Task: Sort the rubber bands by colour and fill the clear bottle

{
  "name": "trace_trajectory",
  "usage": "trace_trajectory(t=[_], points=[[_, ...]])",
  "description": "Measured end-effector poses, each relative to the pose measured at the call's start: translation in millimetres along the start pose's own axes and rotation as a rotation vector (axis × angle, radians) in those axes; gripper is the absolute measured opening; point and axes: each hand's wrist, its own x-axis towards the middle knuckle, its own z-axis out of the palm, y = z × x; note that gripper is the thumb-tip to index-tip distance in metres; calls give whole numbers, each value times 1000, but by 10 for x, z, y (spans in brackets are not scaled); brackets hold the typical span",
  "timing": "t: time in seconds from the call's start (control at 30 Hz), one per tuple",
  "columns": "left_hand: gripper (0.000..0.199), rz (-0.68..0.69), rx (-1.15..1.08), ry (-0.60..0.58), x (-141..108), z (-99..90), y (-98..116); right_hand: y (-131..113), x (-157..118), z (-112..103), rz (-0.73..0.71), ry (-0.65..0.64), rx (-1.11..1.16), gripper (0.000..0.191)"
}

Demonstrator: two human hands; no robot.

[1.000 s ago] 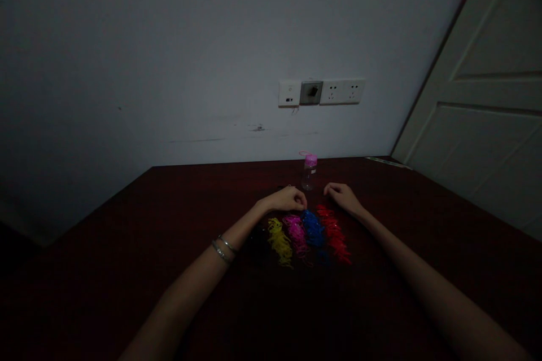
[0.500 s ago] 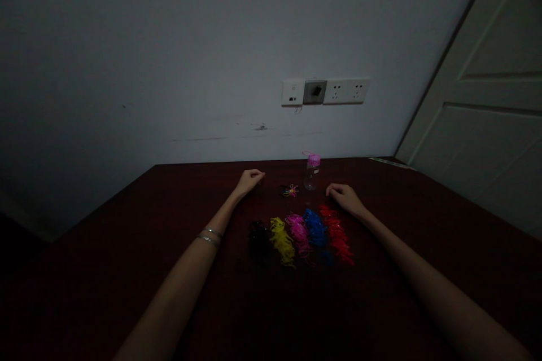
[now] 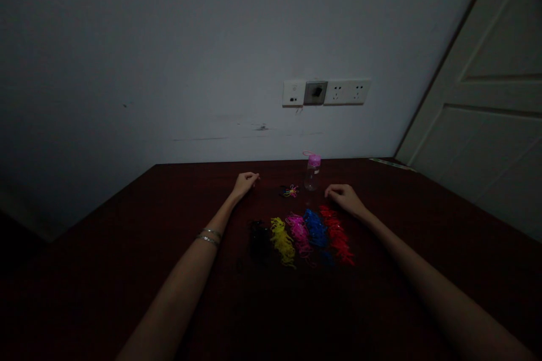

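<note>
Centrally, piles: black pile (image 3: 258, 237), yellow pile (image 3: 282, 241), pink pile (image 3: 300, 234), blue pile (image 3: 315, 228) and red pile (image 3: 336, 234), side by side on the worktop (image 3: 381, 271).
Strands: thin and tangled; probably very light, soft and bendable, hard to break but apt to snag on neighbours.
Hold: best judged at a free end along a pile's edge, between fingertip and thumb; a mid-pile grasp would likely lift several.
Black: outline lost in the dark surface; single strands cannot be told.
Bunch (image 3: 291, 191): small, many-coloured, beyond the piles, near the bottle (image 3: 312, 177); likely light, best held at its middle.
Left hand (image 3: 246, 182): fingers curled, left of the bunch and apart from it; whether it pinches anything cannot be told.
Right hand (image 3: 344, 197): loosely curled just beyond the red pile; its grip is hidden.
</note>
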Motion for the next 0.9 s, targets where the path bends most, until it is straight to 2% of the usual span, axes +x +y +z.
trace_trajectory(t=[0.23, 0.37, 0.63, 0.9], points=[[37, 28, 2, -10, -9, -3, 1, -446, 100, 221, -26, -123, 63, 20], [37, 20, -15, 12, -27, -20, 14, -640, 146, 385, -27, -137, -124, 20], [38, -4, -136, 43, -49, -36, 19, -747, 201, 534, 62, -186, -542, 26], [37, -5, -177, 57, -29, -19, -12, -777, 273, 542, 145, -258, -608, 22]])
